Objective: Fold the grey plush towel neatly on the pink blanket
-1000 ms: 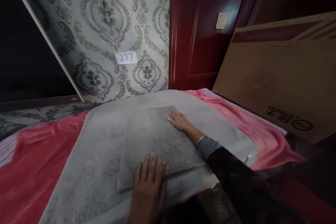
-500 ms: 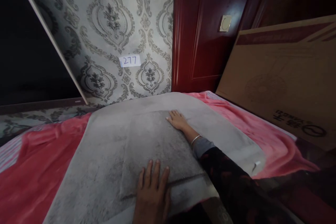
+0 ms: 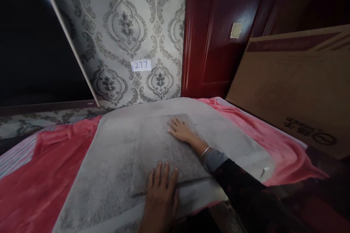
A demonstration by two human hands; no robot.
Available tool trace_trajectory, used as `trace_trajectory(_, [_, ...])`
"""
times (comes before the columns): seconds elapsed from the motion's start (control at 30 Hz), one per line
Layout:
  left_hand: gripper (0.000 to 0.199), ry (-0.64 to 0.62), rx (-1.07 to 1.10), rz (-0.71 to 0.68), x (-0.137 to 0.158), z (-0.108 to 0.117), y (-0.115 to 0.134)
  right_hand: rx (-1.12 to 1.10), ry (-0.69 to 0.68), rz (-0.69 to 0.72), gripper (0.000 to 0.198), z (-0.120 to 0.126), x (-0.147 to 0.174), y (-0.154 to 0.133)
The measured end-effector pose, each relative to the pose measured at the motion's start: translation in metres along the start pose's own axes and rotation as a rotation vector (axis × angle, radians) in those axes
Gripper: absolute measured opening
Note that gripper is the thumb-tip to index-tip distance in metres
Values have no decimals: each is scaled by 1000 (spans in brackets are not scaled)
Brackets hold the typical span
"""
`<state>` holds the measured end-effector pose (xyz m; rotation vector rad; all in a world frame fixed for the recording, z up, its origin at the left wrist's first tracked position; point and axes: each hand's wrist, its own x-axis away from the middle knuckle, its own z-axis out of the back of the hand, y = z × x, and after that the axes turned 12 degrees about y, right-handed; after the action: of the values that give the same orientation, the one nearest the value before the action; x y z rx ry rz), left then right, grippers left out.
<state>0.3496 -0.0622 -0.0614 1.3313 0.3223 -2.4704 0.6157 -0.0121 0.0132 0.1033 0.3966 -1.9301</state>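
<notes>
A grey plush piece of fabric, roughly rectangular, lies flat on a larger light-grey plush cloth. My left hand rests palm down on the near edge of the smaller piece, fingers spread and holding nothing. Farther off, my right hand lies flat near its far right corner, with fingers apart and slightly blurred. A silver bracelet circles my right wrist. The small piece's near edge casts a dark line across the cloth below.
Red-pink blankets show on both sides under the grey cloth. A large cardboard box leans at the right. A dark screen stands at the left, before patterned wallpaper with a paper label reading 277. A dark red door is behind.
My right hand has slid a little to the left over the smaller plush piece. My left hand stays on its near edge. The view has shifted slightly.
</notes>
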Motion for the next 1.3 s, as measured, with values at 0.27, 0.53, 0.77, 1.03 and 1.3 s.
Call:
trace_trajectory(0.27, [50,-41,-17,-60,-8,11,-3,-58,-37,317,62,3,43,-14])
trace_trajectory(0.53, [42,1,72,9,-5,16,1,-132,-104,421,57,20,105,-18])
trace_trajectory(0.77, [36,7,189,86,-19,31,-13,-181,-92,479,57,24,167,-27])
trace_trajectory(1.03, [45,-264,-103,235,-14,31,-29,-452,-88,351,53,43,183,-28])
trace_trajectory(1.3, [37,-51,160,521,2,44,-47,-183,-21,293,63,16,119,-59])
